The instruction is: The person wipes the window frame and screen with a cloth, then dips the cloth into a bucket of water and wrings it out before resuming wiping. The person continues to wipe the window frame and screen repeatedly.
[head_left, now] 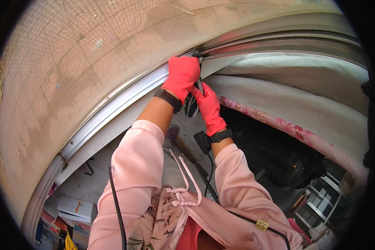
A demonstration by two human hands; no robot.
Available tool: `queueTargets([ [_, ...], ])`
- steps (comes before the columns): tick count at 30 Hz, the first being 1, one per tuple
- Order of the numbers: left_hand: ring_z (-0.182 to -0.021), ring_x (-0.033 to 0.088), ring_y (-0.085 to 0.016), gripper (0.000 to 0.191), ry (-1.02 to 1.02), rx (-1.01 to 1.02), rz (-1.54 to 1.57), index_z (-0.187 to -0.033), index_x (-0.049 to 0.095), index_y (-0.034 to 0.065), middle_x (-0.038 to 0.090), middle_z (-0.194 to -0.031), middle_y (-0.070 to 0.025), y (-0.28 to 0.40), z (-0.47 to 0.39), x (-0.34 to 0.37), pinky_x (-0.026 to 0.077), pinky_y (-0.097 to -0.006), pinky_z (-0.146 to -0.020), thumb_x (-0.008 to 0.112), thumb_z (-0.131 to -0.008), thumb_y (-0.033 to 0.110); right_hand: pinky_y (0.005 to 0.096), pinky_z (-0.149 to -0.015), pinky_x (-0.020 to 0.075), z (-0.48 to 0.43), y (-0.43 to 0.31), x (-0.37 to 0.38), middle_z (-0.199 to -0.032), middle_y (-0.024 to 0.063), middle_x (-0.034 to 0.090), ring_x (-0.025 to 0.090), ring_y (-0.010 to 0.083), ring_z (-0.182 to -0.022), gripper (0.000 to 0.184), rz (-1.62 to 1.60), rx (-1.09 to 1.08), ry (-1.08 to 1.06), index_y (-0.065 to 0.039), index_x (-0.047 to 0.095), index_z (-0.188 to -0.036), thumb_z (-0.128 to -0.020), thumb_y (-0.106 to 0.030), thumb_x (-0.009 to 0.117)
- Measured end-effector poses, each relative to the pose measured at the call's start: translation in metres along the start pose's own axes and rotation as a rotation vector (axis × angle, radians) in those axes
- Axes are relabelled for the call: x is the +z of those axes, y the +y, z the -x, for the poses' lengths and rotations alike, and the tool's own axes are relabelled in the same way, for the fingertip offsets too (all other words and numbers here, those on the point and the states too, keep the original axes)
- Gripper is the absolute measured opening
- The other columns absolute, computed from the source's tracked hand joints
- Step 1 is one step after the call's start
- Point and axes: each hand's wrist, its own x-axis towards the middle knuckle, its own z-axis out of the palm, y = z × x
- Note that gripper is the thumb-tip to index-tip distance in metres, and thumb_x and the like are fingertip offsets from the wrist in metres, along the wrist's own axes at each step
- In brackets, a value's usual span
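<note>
My left hand point(182, 76), in a pinkish-red rubber glove, is closed around a narrow black-and-pale strip of what looks like cloth. It is at the corner where the white window sill track point(118, 109) meets the grey metal frame rails point(281, 43). The strip point(192, 106) runs down from the track between both hands, its folds dangling below. My right hand point(208, 106), gloved in the same colour, pinches it slightly lower and to the right. The left glove hides most of the strip's upper part.
A fine mesh screen point(90, 53) spans the upper left, beyond the track. White fabric with a floral edge point(284, 125) hangs at right, above a black bag-like object point(278, 162). White boxes point(76, 209) are stacked at lower left. Black cables point(117, 206) hang along my arms.
</note>
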Motion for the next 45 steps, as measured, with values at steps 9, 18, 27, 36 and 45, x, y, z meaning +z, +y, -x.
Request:
queueTargets([
  [9, -0.072, 0.066, -0.031, 0.019, 0.064, -0.177, 0.067, -0.091, 0.063, 0.0082, 0.069, -0.077, -0.0124, -0.022, 0.055, 0.002, 0.040, -0.0437, -0.071, 0.053, -0.086, 0.024, 0.0276, -0.081, 0.0470, 0.026, 0.008, 0.008, -0.105, 0.0080, 0.068, 0.059, 0.0112, -0.090, 0.035, 0.091, -0.092, -0.072, 0.001, 0.060, -0.120, -0.089, -0.015, 0.066],
  [18, -0.070, 0.066, -0.031, 0.027, 0.340, -0.017, 0.258, -0.103, 0.070, 0.0168, 0.068, -0.074, -0.0113, -0.010, 0.040, 0.005, 0.048, -0.0431, -0.064, 0.057, -0.079, 0.015, 0.0258, -0.078, 0.0466, 0.039, -0.011, 0.009, -0.099, 0.0020, 0.067, 0.057, 0.0097, -0.086, 0.034, -0.053, -0.047, -0.060, 0.000, 0.061, -0.121, -0.091, -0.015, 0.065],
  [27, -0.087, 0.067, -0.032, 0.036, -0.320, -0.137, 0.167, -0.115, 0.067, 0.0170, 0.070, -0.096, -0.0138, -0.016, -0.011, -0.022, 0.053, -0.0397, -0.074, 0.059, -0.080, 0.023, 0.0222, -0.060, 0.0417, 0.007, -0.009, 0.002, -0.087, -0.0031, 0.063, 0.049, 0.0039, -0.068, 0.036, -0.013, 0.041, -0.033, -0.003, 0.062, -0.118, -0.089, -0.023, 0.068],
  [36, -0.092, 0.065, -0.032, 0.042, -0.161, -0.099, 0.313, -0.120, 0.063, 0.0175, 0.070, -0.098, -0.0136, -0.022, -0.009, -0.012, 0.051, -0.0392, -0.078, 0.066, -0.081, 0.030, 0.0220, -0.058, 0.0413, -0.001, -0.014, 0.005, -0.084, -0.0040, 0.062, 0.048, 0.0038, -0.065, 0.034, -0.047, 0.051, -0.035, -0.003, 0.063, -0.115, -0.089, -0.024, 0.068],
  [45, -0.094, 0.065, -0.032, 0.022, 0.085, -0.163, 0.293, -0.098, 0.070, 0.0169, 0.067, -0.097, -0.0131, -0.020, -0.005, 0.016, 0.051, -0.0434, -0.076, 0.066, -0.076, 0.022, 0.0224, -0.058, 0.0413, -0.001, -0.010, 0.006, -0.084, -0.0040, 0.062, 0.047, 0.0038, -0.065, 0.037, -0.013, -0.035, 0.020, -0.002, 0.062, -0.118, -0.089, -0.024, 0.068],
])
